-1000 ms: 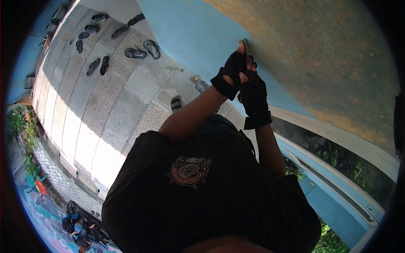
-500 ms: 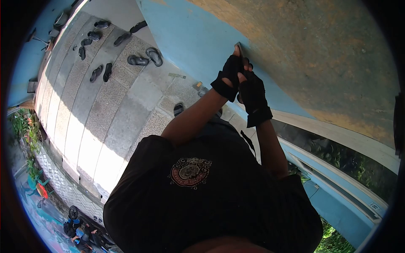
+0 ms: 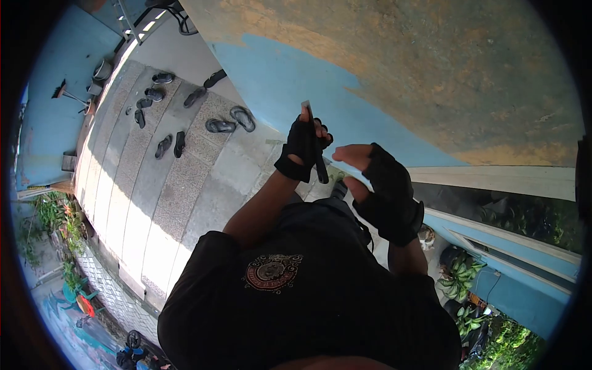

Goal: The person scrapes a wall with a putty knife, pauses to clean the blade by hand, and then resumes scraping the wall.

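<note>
My left hand [image 3: 302, 143], in a black fingerless glove, is closed around a scraper [image 3: 320, 161]. The scraper's black handle points back toward my body, and its narrow metal tip shows by my thumb. In front of it stands the wall [image 3: 290, 74], light blue low down and rough brown-grey where the paint is absent. My right hand [image 3: 387, 196], gloved the same way, hovers to the right, apart from the scraper. Its thumb and fingers are spread, with nothing between them.
Several dark sandals [image 3: 221, 126] lie on the paved floor [image 3: 179, 197] to the left. A window ledge [image 3: 512, 179] runs along the right. Potted plants [image 3: 462, 277] stand below it at the lower right. A broom [image 3: 74, 94] leans by the far blue wall.
My right hand has come off the scraper and opened, moving toward my body. My left hand has drawn back from the wall with the scraper still in it. The view has shifted.
</note>
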